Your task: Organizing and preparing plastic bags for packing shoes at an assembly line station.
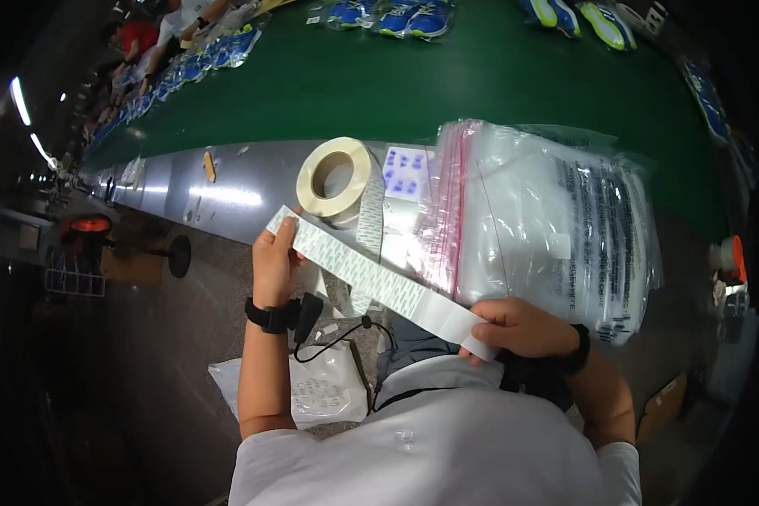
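A long white label strip (363,277), patterned in pale green along much of its length, stretches slantwise between my hands. My left hand (277,257) pinches its upper end, thumb on top. Lower down at the right, my right hand (523,329) grips the plain white end between thumb and fingers. Just beyond the strip, a cream roll of labels (308,181) rests on the metal table edge, and a printed tail (369,223) hangs down from it behind the strip. Right of the roll, a thick stack of clear plastic bags (523,211) with pink-red edges lies near my right hand.
A white card with purple marks (406,173) lies between roll and bags. Beyond the metal ledge (253,164) runs a green surface (329,84) carrying bagged blue shoes (415,18). A white plastic bag (329,384) is low on my left. People (135,40) stand at the far left.
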Motion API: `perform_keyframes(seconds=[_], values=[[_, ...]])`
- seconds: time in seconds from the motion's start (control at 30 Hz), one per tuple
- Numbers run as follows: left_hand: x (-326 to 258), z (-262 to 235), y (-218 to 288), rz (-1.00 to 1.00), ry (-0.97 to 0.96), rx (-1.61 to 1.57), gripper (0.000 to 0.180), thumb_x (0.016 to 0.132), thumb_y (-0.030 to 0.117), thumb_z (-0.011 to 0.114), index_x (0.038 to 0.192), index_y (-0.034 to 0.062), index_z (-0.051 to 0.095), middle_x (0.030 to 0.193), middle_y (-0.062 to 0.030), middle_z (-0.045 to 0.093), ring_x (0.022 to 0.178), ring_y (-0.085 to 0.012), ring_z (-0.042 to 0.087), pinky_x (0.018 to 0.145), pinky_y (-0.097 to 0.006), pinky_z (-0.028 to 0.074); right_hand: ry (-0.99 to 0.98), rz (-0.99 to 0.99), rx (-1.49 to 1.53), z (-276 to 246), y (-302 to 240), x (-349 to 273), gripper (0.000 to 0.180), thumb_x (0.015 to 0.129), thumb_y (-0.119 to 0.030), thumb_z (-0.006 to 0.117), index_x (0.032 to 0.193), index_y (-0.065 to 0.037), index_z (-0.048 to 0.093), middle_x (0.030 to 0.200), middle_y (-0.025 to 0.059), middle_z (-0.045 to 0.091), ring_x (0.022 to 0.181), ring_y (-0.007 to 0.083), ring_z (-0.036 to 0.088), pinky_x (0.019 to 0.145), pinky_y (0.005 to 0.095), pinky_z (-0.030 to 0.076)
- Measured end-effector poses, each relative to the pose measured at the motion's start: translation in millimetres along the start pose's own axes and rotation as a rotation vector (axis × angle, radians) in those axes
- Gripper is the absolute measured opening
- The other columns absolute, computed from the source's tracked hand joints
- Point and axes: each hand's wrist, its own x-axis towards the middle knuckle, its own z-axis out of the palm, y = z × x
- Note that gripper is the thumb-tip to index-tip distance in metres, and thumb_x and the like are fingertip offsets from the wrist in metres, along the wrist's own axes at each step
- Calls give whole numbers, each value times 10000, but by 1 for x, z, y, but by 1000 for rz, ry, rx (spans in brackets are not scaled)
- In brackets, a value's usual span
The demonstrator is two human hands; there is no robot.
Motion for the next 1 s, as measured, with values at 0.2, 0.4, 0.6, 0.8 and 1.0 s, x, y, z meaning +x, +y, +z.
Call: perform_keyframes(seconds=[0.2,0.4,0.6,0.8,1.0], values=[[-39,19,16,-156,-95,-345,270,933,155,477,1113,-34,547,834,-26,607,689,-88,581,637,-251,505,101,-183,-203,29,16,42,392,882,-223,529,1187,16,465,1029,119,613,891,173,588,785,285,453],[-37,14,8,-130,-44,-200,284,921,249,512,980,-14,602,748,-38,620,606,-110,596,525,-262,484,148,-154,-215,45,8,57,222,885,-197,522,980,2,538,782,50,622,667,100,566,622,253,451],[-89,35,21,523,224,1317,328,698,267,743,564,60,526,526,-101,544,458,-262,540,428,-330,406,380,-82,-83,46,-4,42,170,876,-135,522,940,22,509,767,95,615,620,99,569,569,242,456],[-122,70,41,927,-218,974,245,639,137,783,747,50,580,636,-52,560,547,-213,542,472,-298,417,439,-206,-334,39,7,46,156,867,-142,541,854,14,550,695,46,562,598,72,506,543,236,410],[-114,92,-1,670,-347,820,276,713,100,719,956,28,610,903,-102,584,719,-235,589,616,-296,490,401,-286,-193,39,15,45,175,857,-163,566,831,9,587,651,27,526,607,56,439,548,227,376]])
